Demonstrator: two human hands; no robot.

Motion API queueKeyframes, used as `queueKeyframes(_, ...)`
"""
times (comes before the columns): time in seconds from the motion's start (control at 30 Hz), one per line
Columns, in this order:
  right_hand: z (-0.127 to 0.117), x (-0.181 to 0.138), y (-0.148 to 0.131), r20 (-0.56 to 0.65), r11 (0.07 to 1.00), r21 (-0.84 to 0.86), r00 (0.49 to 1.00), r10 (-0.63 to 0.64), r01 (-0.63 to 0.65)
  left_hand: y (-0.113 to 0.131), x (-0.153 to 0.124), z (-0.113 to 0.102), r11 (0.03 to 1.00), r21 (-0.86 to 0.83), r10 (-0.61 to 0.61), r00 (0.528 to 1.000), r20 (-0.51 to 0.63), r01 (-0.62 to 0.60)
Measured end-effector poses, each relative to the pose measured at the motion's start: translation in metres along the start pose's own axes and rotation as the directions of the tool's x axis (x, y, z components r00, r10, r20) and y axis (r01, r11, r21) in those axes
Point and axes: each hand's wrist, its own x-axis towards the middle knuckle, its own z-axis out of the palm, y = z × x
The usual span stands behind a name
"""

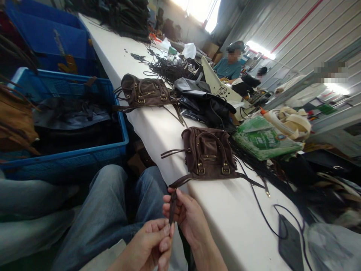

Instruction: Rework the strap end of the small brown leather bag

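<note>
A brown suede handbag (208, 154) lies on the white table (225, 210), close to its near edge. A thin brown strap (172, 205) runs from the bag's left end down over the edge. My right hand (187, 216) is closed on this strap just below the edge. My left hand (152, 244), lower and nearer to me, pinches the strap's bottom end between thumb and fingers. A second brown handbag (143, 92) lies further up the table.
Blue plastic crates (70, 154) with dark leather pieces stand left. Black bags (203, 101), cords, a green packet (262, 139) and a flat black piece with a cord (290, 241) crowd the table's right. Another person (229, 66) sits at the far end. My jeans-clad knees (113, 210) are below.
</note>
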Motion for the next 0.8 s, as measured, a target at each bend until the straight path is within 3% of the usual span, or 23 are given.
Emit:
queueKeyframes(0.1,-0.002,-0.002,0.001,0.079,0.999,0.051,0.997,-0.013,0.009,0.002,-0.001,-0.005,0.997,-0.069,0.027,0.999,0.042,-0.024)
queueKeyframes(0.2,-0.003,-0.006,0.000,0.173,0.999,0.051,0.985,-0.017,0.008,0.006,-0.003,-0.008,0.991,-0.106,0.077,0.997,0.012,-0.076)
queueKeyframes(0.37,-0.001,-0.009,0.001,0.230,0.998,0.063,0.973,-0.008,-0.007,0.006,-0.006,-0.003,0.986,-0.168,0.023,0.999,0.045,-0.015)
queueKeyframes(0.57,0.001,-0.005,0.010,0.141,0.977,0.212,0.990,0.002,-0.032,0.002,-0.006,-0.002,0.980,-0.201,0.005,0.996,0.084,0.012)
queueKeyframes(0.8,-0.002,0.002,-0.001,0.053,0.985,0.175,0.999,-0.002,-0.007,-0.010,-0.004,-0.010,0.992,-0.122,-0.011,0.998,0.063,0.019)
